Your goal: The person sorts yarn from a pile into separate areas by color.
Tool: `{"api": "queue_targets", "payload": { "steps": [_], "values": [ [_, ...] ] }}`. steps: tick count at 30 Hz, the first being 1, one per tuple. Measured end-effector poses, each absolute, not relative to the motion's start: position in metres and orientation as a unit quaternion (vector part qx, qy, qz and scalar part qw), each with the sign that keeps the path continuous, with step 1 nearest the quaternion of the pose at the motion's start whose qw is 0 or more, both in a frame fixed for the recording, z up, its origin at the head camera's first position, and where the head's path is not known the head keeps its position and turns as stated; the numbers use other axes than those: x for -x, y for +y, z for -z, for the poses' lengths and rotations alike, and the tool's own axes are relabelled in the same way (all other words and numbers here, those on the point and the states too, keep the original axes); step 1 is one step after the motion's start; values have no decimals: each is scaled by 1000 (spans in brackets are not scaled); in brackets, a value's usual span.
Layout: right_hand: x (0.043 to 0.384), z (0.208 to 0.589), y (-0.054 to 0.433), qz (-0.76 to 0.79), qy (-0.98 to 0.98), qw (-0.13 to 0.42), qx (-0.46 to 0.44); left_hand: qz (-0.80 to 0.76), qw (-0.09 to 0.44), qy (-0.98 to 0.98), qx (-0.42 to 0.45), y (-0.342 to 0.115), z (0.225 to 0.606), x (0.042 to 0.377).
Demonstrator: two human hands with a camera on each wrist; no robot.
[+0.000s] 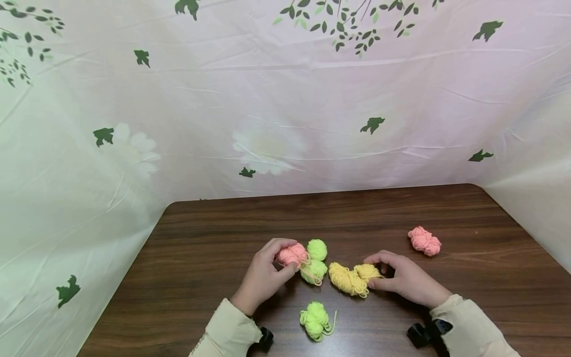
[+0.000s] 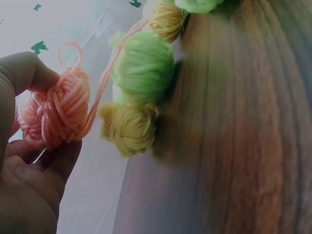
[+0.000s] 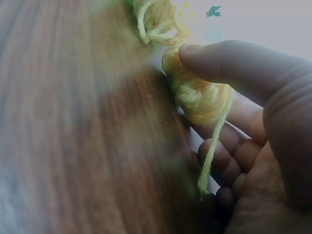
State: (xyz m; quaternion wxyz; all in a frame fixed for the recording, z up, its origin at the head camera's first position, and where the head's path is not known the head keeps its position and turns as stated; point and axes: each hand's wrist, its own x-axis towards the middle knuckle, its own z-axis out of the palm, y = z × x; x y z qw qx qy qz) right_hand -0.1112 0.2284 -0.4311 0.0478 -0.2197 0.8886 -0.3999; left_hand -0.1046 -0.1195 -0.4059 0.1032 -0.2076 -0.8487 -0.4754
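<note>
My left hand [image 1: 266, 272] grips a pink yarn ball [image 1: 292, 254] between thumb and fingers. In the left wrist view this pink yarn [image 2: 56, 112] looks raised off the table, with a loose strand trailing toward the other balls. Right beside it, two green yarn balls [image 1: 314, 272] sit one behind the other. My right hand [image 1: 408, 280] pinches a yellow yarn ball [image 1: 368, 271], whose loose end hangs by the palm in the right wrist view. Another yellow yarn bundle [image 1: 345, 278] touches it on the left.
A green yarn ball [image 1: 315, 321] with a loose tail lies nearer the front, between my forearms. Farther back on the right lies a second pink yarn bundle [image 1: 425, 241]. The brown wooden table [image 1: 214, 223] meets a leaf-printed white cloth [image 1: 312, 99] behind it.
</note>
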Motion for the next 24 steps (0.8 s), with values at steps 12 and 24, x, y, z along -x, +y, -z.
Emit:
{"api": "queue_targets", "payload": {
  "steps": [12, 24],
  "values": [
    [111, 431, 229, 404, 887, 55, 217, 475, 117, -850, 197, -127, 410, 110],
    [111, 430, 228, 401, 888, 54, 217, 492, 120, -843, 181, -131, 410, 112]
  ]
}}
